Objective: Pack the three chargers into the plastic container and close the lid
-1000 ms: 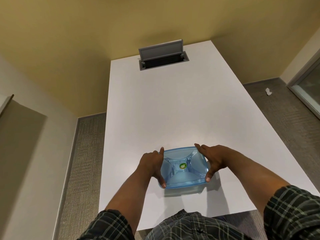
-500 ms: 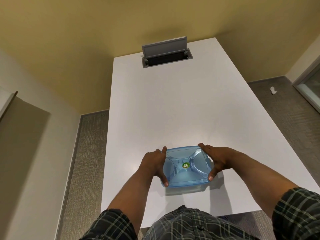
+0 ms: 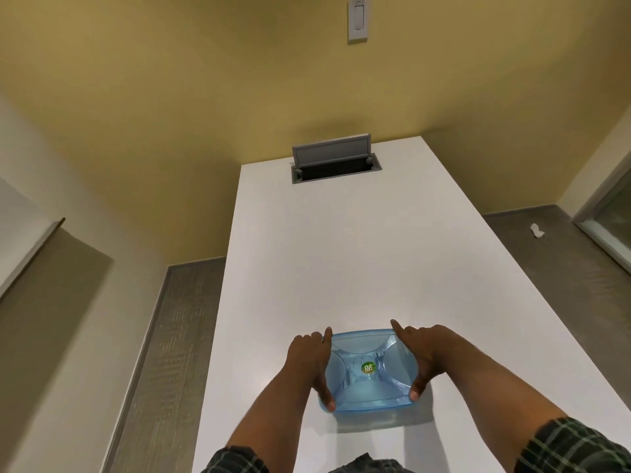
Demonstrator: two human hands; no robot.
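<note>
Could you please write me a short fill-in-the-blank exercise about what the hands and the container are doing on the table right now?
1. The lid of the plastic container is tinted ____.
2. The left hand and the right hand press on opposite ____ of the lid.
3. The round sticker sits at the ____ of the lid.
4. At the far end of the white table, the grey cable hatch stands ____.

Missing words: blue; sides; centre; open
</note>
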